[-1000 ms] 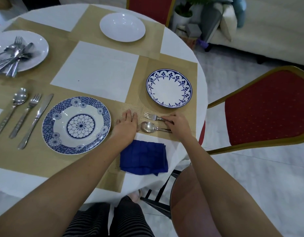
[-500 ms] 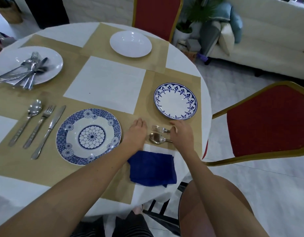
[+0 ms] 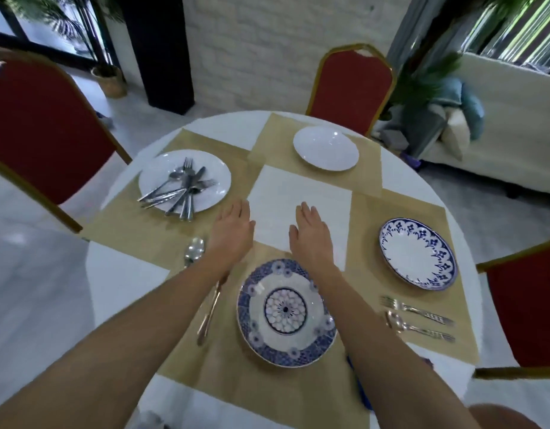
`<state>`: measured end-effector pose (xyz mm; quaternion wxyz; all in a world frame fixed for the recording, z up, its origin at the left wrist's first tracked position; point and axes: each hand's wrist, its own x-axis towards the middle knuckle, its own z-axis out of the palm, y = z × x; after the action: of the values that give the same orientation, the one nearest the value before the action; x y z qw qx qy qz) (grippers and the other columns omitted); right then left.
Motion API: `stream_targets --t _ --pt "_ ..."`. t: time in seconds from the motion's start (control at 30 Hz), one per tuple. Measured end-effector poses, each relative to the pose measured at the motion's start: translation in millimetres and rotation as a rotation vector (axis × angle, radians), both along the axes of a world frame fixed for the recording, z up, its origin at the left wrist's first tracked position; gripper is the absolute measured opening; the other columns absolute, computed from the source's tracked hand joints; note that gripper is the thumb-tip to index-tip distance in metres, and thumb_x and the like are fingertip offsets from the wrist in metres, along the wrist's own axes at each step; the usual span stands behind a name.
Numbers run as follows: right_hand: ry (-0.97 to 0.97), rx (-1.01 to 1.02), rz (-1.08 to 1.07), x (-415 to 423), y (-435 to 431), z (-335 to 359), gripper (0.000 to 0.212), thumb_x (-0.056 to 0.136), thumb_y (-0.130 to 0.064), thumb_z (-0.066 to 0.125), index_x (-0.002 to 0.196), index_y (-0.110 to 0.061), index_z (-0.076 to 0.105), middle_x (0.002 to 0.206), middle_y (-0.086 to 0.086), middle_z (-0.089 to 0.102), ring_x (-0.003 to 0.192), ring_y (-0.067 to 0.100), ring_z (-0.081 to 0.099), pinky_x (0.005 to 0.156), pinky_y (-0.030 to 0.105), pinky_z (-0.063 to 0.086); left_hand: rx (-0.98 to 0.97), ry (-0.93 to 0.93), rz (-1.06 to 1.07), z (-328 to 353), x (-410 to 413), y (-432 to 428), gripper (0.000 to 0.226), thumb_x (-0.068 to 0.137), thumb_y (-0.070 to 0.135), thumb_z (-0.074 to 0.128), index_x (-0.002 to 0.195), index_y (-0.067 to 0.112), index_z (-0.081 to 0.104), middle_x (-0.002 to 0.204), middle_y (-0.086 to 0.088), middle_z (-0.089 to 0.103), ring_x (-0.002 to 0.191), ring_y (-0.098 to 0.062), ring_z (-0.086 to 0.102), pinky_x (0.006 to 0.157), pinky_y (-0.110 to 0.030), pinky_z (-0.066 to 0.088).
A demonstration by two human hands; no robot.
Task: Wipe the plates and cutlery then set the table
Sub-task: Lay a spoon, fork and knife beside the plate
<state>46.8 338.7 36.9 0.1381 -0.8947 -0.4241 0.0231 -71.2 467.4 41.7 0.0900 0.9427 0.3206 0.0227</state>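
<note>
A blue floral plate (image 3: 286, 312) lies on the tan placemat (image 3: 236, 376) nearest me. To its right a white plate with a blue rim (image 3: 417, 253) has a fork (image 3: 416, 309) and a spoon (image 3: 419, 326) beside it. At the back left a white plate (image 3: 212, 171) carries a heap of several cutlery pieces (image 3: 182, 191). A plain white plate (image 3: 325, 148) is at the far side. My left hand (image 3: 232, 232) and my right hand (image 3: 311, 233) both reach out flat over the table's middle, empty. A spoon (image 3: 193, 252) and a knife (image 3: 207, 317) lie under my left forearm. The blue cloth (image 3: 355, 379) is mostly hidden by my right arm.
Red chairs with gold frames stand at the left (image 3: 41, 134), the far side (image 3: 349, 82) and the right (image 3: 527, 308) of the round table (image 3: 122, 274). A white sofa (image 3: 515, 125) with cushions is at the back right.
Both hands have left the fork and spoon by the blue-rimmed plate and moved forward to the table's middle. The camera has tilted up and swung left.
</note>
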Motion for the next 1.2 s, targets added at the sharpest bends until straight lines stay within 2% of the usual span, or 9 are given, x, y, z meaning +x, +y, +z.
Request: stream_targets --t 0.13,0.3,0.4,0.57,0.73,0.93,1.07,1.2 --pt "-0.009 -0.025 -0.009 -34 77 1 0.051 0.101 -0.021 0.034 0.148 -0.006 0.025 0.159 0.008 0.018 0.147 0.025 0.013 0.113 0.043 0.027 0.054 0.001 0.054 3 -48 76 0.054 0.101 0.023 0.029 0.149 0.002 0.014 0.157 -0.016 0.015 0.146 -0.028 0.008 0.118 -0.045 0.006" --pt "0.04 -0.009 0.03 -81 144 -1 0.052 0.098 -0.02 0.036 0.147 -0.006 0.028 0.156 0.007 0.024 0.144 0.023 0.018 0.112 0.046 0.028 -0.027 0.058 0.119 -3 -102 133 0.056 0.103 0.029 0.021 0.151 0.005 0.006 0.159 -0.013 0.002 0.147 -0.025 -0.002 0.118 -0.039 0.0" --pt "0.069 -0.055 0.054 -96 171 -3 0.053 0.099 -0.022 0.035 0.149 -0.009 0.026 0.159 0.007 0.019 0.146 0.022 0.017 0.114 0.043 0.026 -0.062 0.095 0.177 -17 -122 152 0.058 0.102 0.031 0.02 0.151 0.006 0.002 0.159 -0.012 -0.003 0.147 -0.024 -0.004 0.118 -0.04 -0.001" --pt "0.076 -0.119 0.093 -107 206 -4 0.052 0.101 -0.026 0.031 0.15 -0.012 0.022 0.159 0.005 0.018 0.146 0.022 0.014 0.115 0.039 0.02 -0.091 0.09 0.264 -44 -144 162 0.061 0.102 0.032 0.02 0.151 0.005 -0.003 0.159 -0.013 -0.004 0.147 -0.025 -0.004 0.12 -0.042 0.001" --pt "0.07 -0.118 0.11 -112 231 -22 0.049 0.1 -0.027 0.036 0.147 -0.015 0.03 0.154 0.007 0.028 0.141 0.023 0.026 0.108 0.04 0.031 -0.124 0.164 0.273 -64 -153 161 0.061 0.101 0.036 0.014 0.149 0.002 -0.003 0.158 -0.016 -0.005 0.146 -0.029 -0.005 0.119 -0.043 0.001" --pt "0.113 -0.13 0.101 -120 250 -34 0.039 0.098 -0.03 0.039 0.135 -0.022 0.048 0.132 0.007 0.05 0.119 0.027 0.043 0.094 0.042 0.038 -0.243 0.148 0.27 -80 -157 168 0.066 0.101 0.041 0.018 0.149 0.001 -0.003 0.158 -0.017 -0.007 0.146 -0.029 -0.008 0.119 -0.043 0.0" --pt "0.153 -0.149 0.055 -122 261 -38 0.036 0.096 -0.035 0.045 0.124 -0.016 0.056 0.128 0.011 0.047 0.116 0.03 0.043 0.094 0.043 0.04 -0.22 0.235 0.243 -86 -155 164 0.081 0.096 0.058 0.014 0.148 0.004 -0.014 0.155 -0.018 -0.019 0.144 -0.031 -0.018 0.118 -0.045 -0.003" --pt "0.148 -0.134 -0.048 -122 271 -41 0.038 0.093 -0.026 0.052 0.125 -0.007 0.051 0.126 0.015 0.046 0.108 0.032 0.048 0.089 0.041 0.043 -0.193 0.284 0.254 -89 -152 163 0.086 0.092 0.064 0.011 0.145 0.003 -0.02 0.154 -0.019 -0.023 0.143 -0.033 -0.021 0.117 -0.047 -0.005"
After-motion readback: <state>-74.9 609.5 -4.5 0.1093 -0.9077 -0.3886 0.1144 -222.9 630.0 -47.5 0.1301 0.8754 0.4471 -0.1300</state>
